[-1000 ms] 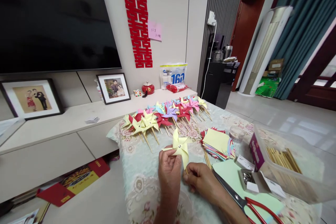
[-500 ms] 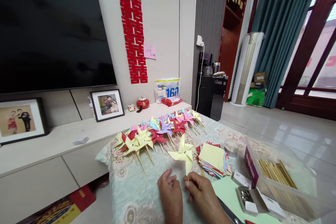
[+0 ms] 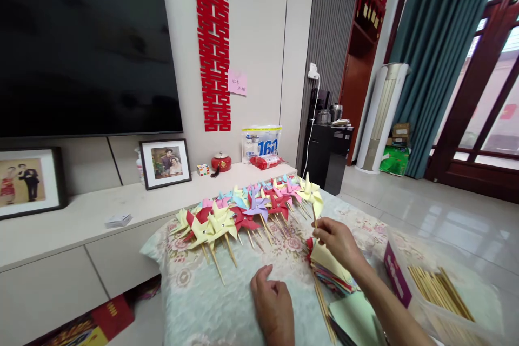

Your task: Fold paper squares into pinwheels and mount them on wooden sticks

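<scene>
A pale yellow paper pinwheel (image 3: 311, 194) stands nearly upright on its thin stick, which my right hand (image 3: 335, 240) pinches near the lower part. It is raised at the right end of a row of finished pinwheels (image 3: 257, 206) in red, pink, purple, blue and yellow, lying on the cloth. My left hand (image 3: 273, 303) rests low over the tablecloth with loosely curled fingers, somewhat apart, and nothing visible in it. Under my right forearm lies a stack of coloured paper squares (image 3: 330, 267), partly hidden. Beside it are loose wooden sticks (image 3: 322, 303) and black-handled scissors (image 3: 341, 331).
A clear plastic box (image 3: 409, 303) holding wooden sticks stands at the right. Green paper (image 3: 357, 313) lies near the front. Behind the flowered tablecloth (image 3: 219, 308) runs a white cabinet (image 3: 89, 227) with framed photos (image 3: 165, 164), a red pot (image 3: 221, 162) and a white package (image 3: 261, 143).
My right hand has carried the yellow pinwheel up and to the right, away from my left hand, towards the row's far end. My left hand has shifted slightly right in view.
</scene>
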### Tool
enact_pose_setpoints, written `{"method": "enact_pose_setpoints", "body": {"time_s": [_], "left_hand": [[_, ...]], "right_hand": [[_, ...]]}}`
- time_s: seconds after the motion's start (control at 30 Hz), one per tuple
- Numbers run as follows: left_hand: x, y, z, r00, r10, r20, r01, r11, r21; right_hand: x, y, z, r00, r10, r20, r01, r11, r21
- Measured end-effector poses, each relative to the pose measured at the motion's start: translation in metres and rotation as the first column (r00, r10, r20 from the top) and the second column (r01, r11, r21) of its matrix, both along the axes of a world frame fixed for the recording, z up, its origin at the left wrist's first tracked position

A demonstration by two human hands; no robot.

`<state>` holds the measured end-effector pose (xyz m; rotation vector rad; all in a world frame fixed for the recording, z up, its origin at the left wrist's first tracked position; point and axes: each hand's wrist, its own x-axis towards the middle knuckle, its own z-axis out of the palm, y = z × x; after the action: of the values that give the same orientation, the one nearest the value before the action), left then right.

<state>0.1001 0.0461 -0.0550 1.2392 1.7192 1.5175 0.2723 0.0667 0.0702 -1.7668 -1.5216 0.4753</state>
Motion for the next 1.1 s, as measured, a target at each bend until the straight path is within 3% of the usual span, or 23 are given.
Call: {"method": "enact_pose_setpoints", "body": {"time_s": [0.2, 0.33, 0.5, 0.7, 1.1], "left_hand": [[0.007, 0.006, -0.008, 0.998, 0.018, -0.059, -0.019, 1.0, -0.016], [0.014, 0.007, -0.007, 0.995, 0.041, -0.096, -0.043, 0.999, -0.016], [0.018, 0.009, -0.009, 0.995, 0.014, -0.094, -0.012, 1.0, 0.028], [0.02, 0.013, -0.019, 0.998, -0.01, -0.063, 0.014, 0.998, 0.065], [0.023, 0.011, -0.016, 1.0, -0.01, -0.024, 0.012, 0.998, 0.062]], "right_hand": [[0.023, 0.067, -0.004, 0.979, -0.075, 0.191, 0.112, 0.975, -0.191], [0.025, 0.094, -0.014, 0.957, -0.069, 0.281, 0.158, 0.938, -0.308], [0.022, 0.122, -0.027, 0.947, -0.046, 0.319, 0.163, 0.922, -0.351], [0.016, 0.137, -0.044, 0.953, -0.001, 0.303, 0.114, 0.928, -0.355], [0.024, 0.148, -0.06, 0.945, -0.002, 0.326, 0.127, 0.924, -0.361]]}}
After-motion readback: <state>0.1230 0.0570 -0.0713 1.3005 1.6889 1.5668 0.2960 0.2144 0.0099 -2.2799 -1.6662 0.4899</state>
